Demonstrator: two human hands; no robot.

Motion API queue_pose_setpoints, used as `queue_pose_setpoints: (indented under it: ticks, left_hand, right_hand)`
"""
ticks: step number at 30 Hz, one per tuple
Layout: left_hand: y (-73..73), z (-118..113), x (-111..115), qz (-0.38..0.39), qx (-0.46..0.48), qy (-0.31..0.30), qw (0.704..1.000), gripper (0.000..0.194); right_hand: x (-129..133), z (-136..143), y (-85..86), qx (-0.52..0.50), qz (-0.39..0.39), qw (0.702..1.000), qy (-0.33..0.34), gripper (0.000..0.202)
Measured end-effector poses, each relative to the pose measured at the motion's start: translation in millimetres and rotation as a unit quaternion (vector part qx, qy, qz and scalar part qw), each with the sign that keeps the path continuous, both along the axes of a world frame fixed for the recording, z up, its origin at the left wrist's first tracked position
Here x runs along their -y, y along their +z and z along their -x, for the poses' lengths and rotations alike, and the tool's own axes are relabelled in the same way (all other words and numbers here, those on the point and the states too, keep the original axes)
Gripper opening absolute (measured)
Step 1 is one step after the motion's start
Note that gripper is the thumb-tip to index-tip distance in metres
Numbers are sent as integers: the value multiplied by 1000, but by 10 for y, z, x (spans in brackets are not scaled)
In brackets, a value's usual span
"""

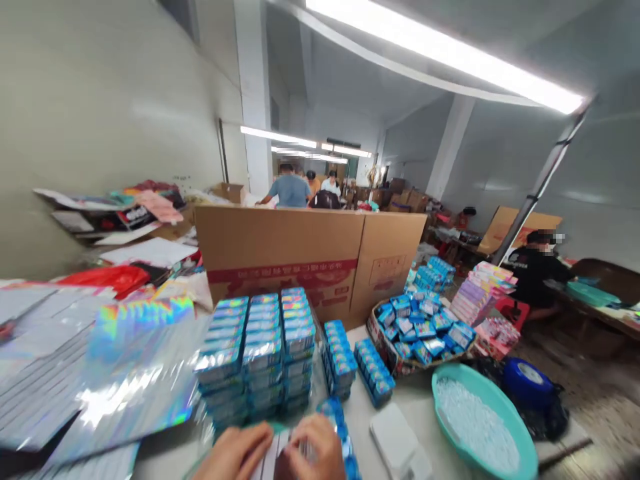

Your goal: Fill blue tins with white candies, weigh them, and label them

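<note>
At the bottom edge, my left hand (pixel 239 455) and my right hand (pixel 317 448) are close together with bent fingers. Between them is a small pale piece with a dark part (pixel 270 460); its kind is hard to make out. Both hands are closed on it, their lower parts cut off by the frame. Just beyond them rise stacks of small blue boxes (pixel 263 353) in three columns. Beside my right hand lies another row of blue boxes (pixel 336 420), partly covered by the hand.
Behind the stacks stands a cardboard panel (pixel 280 247). To the right are a carton of loose blue boxes (pixel 373 327), a white flat object (pixel 395 437) and a teal basin (pixel 525 460) of small pale pieces. Shiny silvery sheets (pixel 135 380) spread left. Several people sit or stand farther off.
</note>
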State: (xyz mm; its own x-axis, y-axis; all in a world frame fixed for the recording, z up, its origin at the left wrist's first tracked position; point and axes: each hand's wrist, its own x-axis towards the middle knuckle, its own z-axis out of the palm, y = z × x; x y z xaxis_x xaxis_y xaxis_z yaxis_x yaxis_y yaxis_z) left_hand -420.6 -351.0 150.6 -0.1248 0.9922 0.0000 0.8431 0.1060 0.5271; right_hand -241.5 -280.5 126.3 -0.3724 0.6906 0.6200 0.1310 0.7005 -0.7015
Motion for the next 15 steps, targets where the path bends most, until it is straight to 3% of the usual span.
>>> queue_pose_setpoints:
  ticks: [3,5,9,12,15]
  left_hand:
    - [167,5,27,44,-19,-64,997,41]
    - [92,96,-60,60,-24,-101,993,41]
    - [-423,303,-195,60,-46,-135,988,34]
    - [-780,374,-216,67,-78,-157,982,29]
    - [-1018,428,-231,39,-137,-114,983,25]
  right_hand:
    - [145,-181,117,57,141,987,43,14]
    - [132,-322,84,57,223,972,41,13]
    - [15,-709,-348,40,386,921,-33,18]
    - [-38,-1082,-747,25,452,883,-127,26]
    - [-72,-1373,-1024,0,494,845,-204,32]
